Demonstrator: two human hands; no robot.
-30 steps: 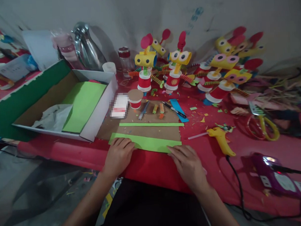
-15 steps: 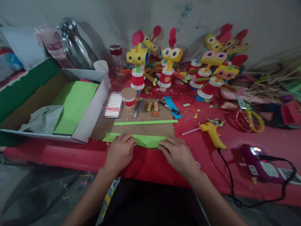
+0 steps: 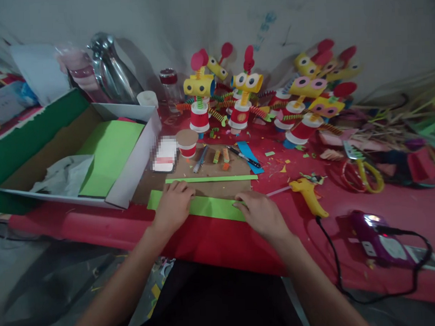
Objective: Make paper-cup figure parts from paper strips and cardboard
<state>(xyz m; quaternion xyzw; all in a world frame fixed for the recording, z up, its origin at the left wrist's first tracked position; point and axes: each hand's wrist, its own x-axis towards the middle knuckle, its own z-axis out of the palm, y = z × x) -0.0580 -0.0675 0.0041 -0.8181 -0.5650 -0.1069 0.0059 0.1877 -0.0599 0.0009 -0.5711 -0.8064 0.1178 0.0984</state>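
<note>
A wide light-green paper strip (image 3: 214,209) lies fairly flat along the front of the brown cardboard sheet (image 3: 218,187). Near its left end, my left hand (image 3: 174,205) is closed on it, with fingers bent over the paper. My right hand (image 3: 260,214) pinches the strip towards its right end, thumb and fingertips together; the paper beneath the palm is hidden. Just beyond both hands lies a narrow green paper strip (image 3: 211,179). Farther back on the cardboard are small folded orange-and-green paper pieces (image 3: 220,156), a pen-like blue tool (image 3: 200,160) and a paper-wrapped cup (image 3: 187,143).
On the left stands an open box (image 3: 135,161) holding green paper. Paper-cup figures (image 3: 240,112) line the back by the wall. To the right lie a yellow glue gun (image 3: 309,193), scissors (image 3: 364,170) and a purple device (image 3: 380,240) with a black cable.
The wide strip's front edge, curled up before, now lies flatter. My right hand has shifted slightly right along it, and my left hand's fingers have moved a little farther from me.
</note>
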